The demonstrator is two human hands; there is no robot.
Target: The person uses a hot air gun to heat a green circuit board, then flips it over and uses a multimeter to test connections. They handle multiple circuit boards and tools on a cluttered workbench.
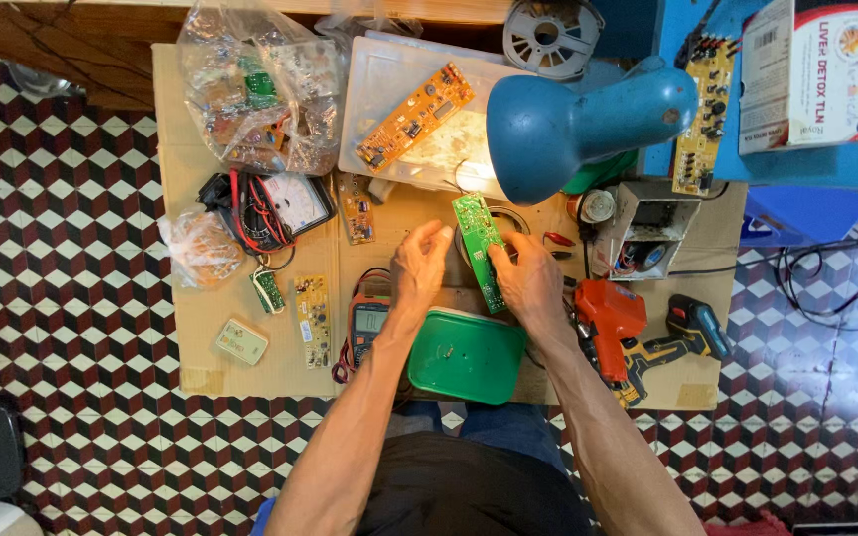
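2 hands meet over the middle of the cardboard sheet (191, 199) spread on the tiled floor (62, 248). Your right hand (528, 283) has its grip closed on the long edge of a narrow green circuit board (479, 248), which stands tilted, its upper end toward the blue desk lamp (588, 124). Your left hand (419, 268) hovers just beside the board with loosely spread fingers (436, 233), holding nothing; whether a fingertip touches the board you cannot tell from here.

Just below both hands lies a green plastic lid (467, 355), and a digital multimeter (367, 320) with orange trim sits under your left wrist. To the right, near your right forearm, rest a red tool (610, 316) and a yellow and black cordless drill (667, 342). Farther up, an orange circuit board (414, 117) lies on a clear plastic tray (369, 129), beside a clear bag of parts (255, 89). An analogue meter (295, 203) with red and black leads sits left of your hands, well apart.
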